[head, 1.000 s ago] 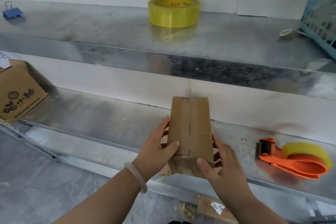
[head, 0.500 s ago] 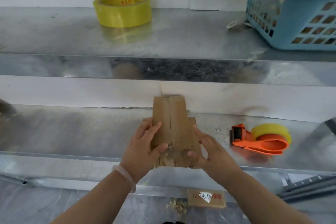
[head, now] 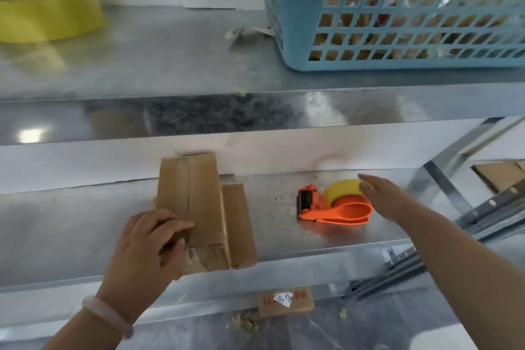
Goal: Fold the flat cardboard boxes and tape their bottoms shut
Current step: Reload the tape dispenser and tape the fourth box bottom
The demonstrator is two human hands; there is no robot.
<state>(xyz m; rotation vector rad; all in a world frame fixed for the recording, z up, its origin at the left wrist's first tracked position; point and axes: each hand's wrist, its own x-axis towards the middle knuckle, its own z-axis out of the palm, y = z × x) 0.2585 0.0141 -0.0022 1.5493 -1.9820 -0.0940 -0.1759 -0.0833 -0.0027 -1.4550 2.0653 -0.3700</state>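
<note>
A small brown cardboard box [head: 199, 207] stands on the lower metal shelf [head: 71, 236] with its closed bottom flaps facing up and one side flap sticking out at the right. My left hand [head: 147, 247] rests on the box's near left part, fingers curled over the flap seam. An orange tape dispenser [head: 332, 207] with a yellow roll lies on the same shelf to the right of the box. My right hand [head: 383, 196] hovers just right of the dispenser's roll, fingers straight, holding nothing.
On the upper shelf [head: 170, 65] sit a yellow tape roll [head: 48, 8] at the far left and a blue plastic basket [head: 397, 14] at the right. A small labelled cardboard piece [head: 287, 301] lies on the floor below. Metal rails [head: 468, 207] run at the right.
My right hand has left the box and moved right to the tape dispenser. My left hand stays on the box. The view has swung to the right.
</note>
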